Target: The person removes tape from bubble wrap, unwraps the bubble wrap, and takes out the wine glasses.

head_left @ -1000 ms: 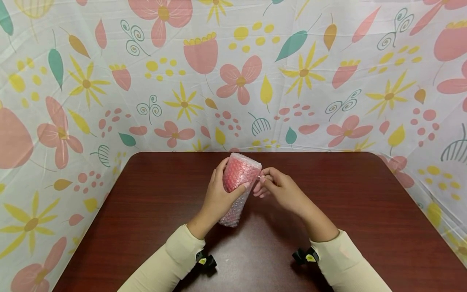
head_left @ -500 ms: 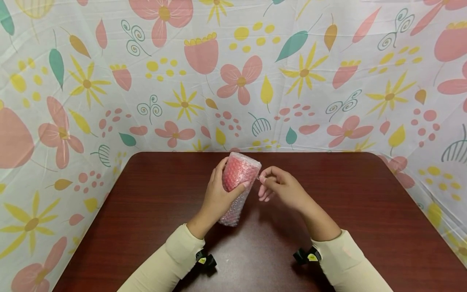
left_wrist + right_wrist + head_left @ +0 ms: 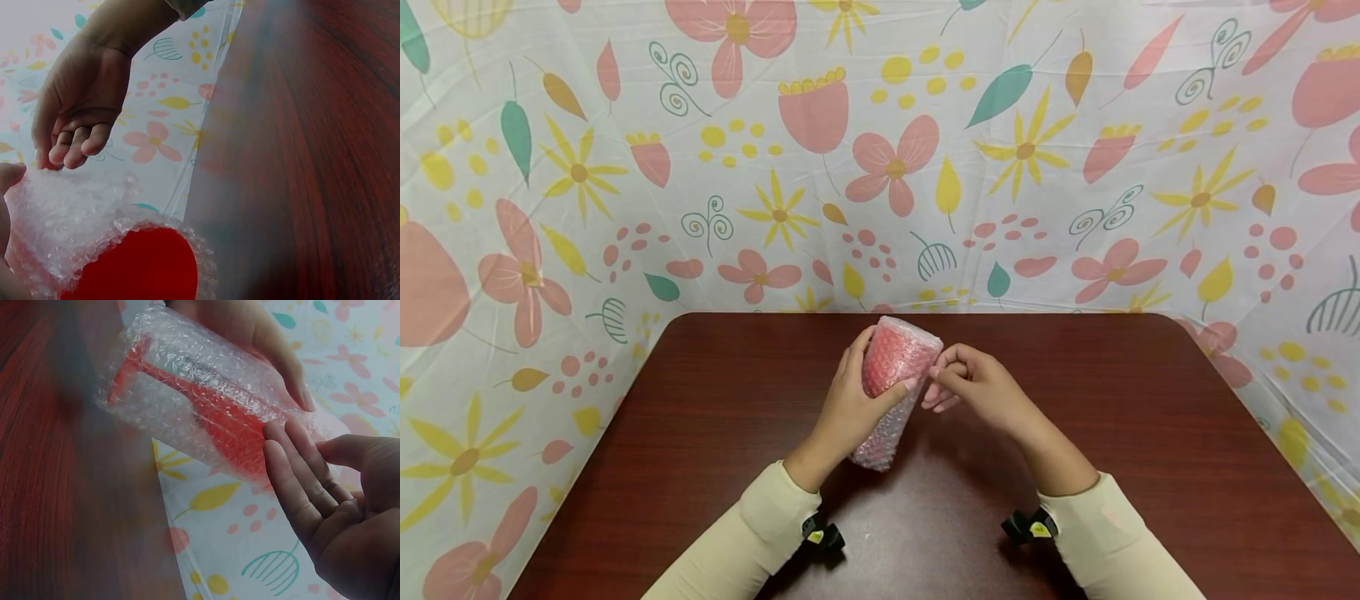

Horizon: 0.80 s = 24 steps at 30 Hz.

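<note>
A red stemmed glass point(image 3: 231, 428) lies inside a sleeve of clear bubble wrap point(image 3: 165, 415), its stem and foot showing through in the right wrist view. My left hand point(image 3: 850, 400) grips the bundle from the left, thumb across the front, holding it tilted over the table. On the other side, my right hand point(image 3: 985, 387) pinches the wrap's edge near the upper end between thumb and index finger. Its other fingers are loosely bent, seen from the palm side in the right wrist view. In the left wrist view, a flat red round end point(image 3: 144, 265) shows at the wrap's opening.
The bundle is above a dark reddish-brown wooden table point(image 3: 715, 417) with rounded far corners. Behind and at both sides hangs a white cloth point(image 3: 1037, 233) printed with flowers and leaves. Each wrist wears a small black camera.
My right hand drew slightly away to the right half a second ago and is now back close against the wrap. The bundle has shifted slightly right and toward me, still in my left hand.
</note>
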Each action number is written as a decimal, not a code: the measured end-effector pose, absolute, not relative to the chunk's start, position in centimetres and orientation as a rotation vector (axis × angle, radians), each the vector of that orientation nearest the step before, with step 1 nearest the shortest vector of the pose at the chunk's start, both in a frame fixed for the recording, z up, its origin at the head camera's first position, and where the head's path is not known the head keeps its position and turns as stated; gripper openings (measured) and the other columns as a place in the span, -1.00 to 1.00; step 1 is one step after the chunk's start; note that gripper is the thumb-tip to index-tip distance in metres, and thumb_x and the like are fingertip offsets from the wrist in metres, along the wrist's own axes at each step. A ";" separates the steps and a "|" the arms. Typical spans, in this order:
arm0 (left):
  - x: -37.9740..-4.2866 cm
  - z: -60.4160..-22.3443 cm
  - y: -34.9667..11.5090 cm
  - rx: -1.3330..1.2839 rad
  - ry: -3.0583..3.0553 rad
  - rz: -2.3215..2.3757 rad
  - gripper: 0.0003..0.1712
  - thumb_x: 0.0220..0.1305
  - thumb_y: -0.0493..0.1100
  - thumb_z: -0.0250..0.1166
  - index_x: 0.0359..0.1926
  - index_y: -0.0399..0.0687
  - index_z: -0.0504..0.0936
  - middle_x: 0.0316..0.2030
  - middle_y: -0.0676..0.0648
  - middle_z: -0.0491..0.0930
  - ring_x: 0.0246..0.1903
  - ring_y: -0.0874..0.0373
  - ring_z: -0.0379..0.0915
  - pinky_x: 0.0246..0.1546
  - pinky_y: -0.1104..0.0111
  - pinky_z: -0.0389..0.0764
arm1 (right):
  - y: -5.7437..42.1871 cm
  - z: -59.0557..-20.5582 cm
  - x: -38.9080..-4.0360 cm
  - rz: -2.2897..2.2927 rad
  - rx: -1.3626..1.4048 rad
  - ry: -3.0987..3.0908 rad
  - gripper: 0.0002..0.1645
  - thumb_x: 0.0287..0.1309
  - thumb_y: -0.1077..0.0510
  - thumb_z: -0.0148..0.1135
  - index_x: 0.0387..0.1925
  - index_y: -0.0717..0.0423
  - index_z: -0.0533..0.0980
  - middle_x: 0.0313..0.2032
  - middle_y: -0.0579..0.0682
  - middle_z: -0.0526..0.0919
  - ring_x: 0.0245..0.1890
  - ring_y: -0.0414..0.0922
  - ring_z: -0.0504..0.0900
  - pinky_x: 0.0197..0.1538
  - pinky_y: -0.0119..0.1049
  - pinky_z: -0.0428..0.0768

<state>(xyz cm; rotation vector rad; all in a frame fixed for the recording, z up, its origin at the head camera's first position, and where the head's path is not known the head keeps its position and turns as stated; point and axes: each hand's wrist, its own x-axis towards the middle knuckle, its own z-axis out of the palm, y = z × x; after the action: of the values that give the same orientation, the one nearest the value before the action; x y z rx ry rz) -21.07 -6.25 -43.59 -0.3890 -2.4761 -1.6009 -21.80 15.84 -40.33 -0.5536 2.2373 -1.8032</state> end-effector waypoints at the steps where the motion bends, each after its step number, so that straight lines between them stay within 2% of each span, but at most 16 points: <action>1: -21.1 -43.6 -6.3 -0.398 -2.483 -1.595 0.04 0.17 0.23 0.45 0.53 0.52 0.03 0.38 -0.03 0.30 0.26 0.00 0.38 0.24 -0.03 0.49 | 15.8 -40.3 -21.8 -1.797 -0.555 2.247 -0.77 0.49 0.22 0.06 -0.10 0.39 0.38 -0.37 0.27 0.74 -0.30 0.26 0.77 -0.26 -0.03 0.75; 9: -21.3 -43.9 -6.3 -0.425 -2.465 -1.620 0.01 0.21 0.14 0.43 0.56 0.39 0.05 0.37 -0.04 0.32 0.30 0.01 0.36 0.28 -0.02 0.45 | 15.5 -40.1 -21.5 -1.796 -0.509 2.277 -0.80 0.49 0.26 -0.02 -0.08 0.40 0.37 -0.34 0.33 0.71 -0.31 0.23 0.76 -0.16 0.14 0.71; 15: -21.4 -43.9 -6.3 -0.409 -2.476 -1.644 0.05 0.18 0.24 0.44 0.55 0.44 0.02 0.35 -0.05 0.39 0.25 0.02 0.43 0.24 0.00 0.50 | 15.4 -40.2 -21.4 -1.763 -0.516 2.317 -0.78 0.52 0.25 -0.08 -0.04 0.38 0.37 -0.32 0.32 0.72 -0.28 0.25 0.75 -0.13 0.10 0.72; 18: -21.4 -43.9 -6.3 -0.401 -2.457 -1.632 0.05 0.16 0.26 0.45 0.54 0.41 0.05 0.31 -0.07 0.42 0.20 0.00 0.45 0.19 0.01 0.54 | 15.4 -40.2 -21.4 -1.739 -0.537 2.327 -0.77 0.53 0.23 -0.08 -0.02 0.37 0.38 -0.30 0.31 0.72 -0.28 0.17 0.76 -0.11 0.07 0.72; 22: -21.5 -43.9 -6.3 -0.393 -2.417 -1.639 0.06 0.13 0.23 0.48 0.53 0.35 0.08 0.32 -0.03 0.39 0.23 0.03 0.41 0.20 0.02 0.53 | 15.5 -40.1 -21.3 -1.724 -0.564 2.306 -0.74 0.56 0.20 -0.09 0.05 0.36 0.34 -0.24 0.32 0.72 -0.25 0.13 0.77 -0.09 0.01 0.73; 24: -21.5 -43.9 -6.3 -0.377 -2.411 -1.637 0.07 0.11 0.23 0.49 0.53 0.36 0.09 0.33 -0.01 0.37 0.25 0.05 0.39 0.22 0.03 0.51 | 15.6 -40.0 -21.3 -1.729 -0.581 2.283 -0.73 0.57 0.20 -0.11 0.08 0.36 0.30 -0.20 0.34 0.71 -0.21 0.18 0.76 -0.10 -0.01 0.73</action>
<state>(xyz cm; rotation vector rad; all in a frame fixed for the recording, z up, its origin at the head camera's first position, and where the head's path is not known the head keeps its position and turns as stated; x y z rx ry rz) -21.48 -6.32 -43.87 -0.3773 -2.4110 -1.6372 -21.33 15.56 -40.04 -0.5807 2.2833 -1.7294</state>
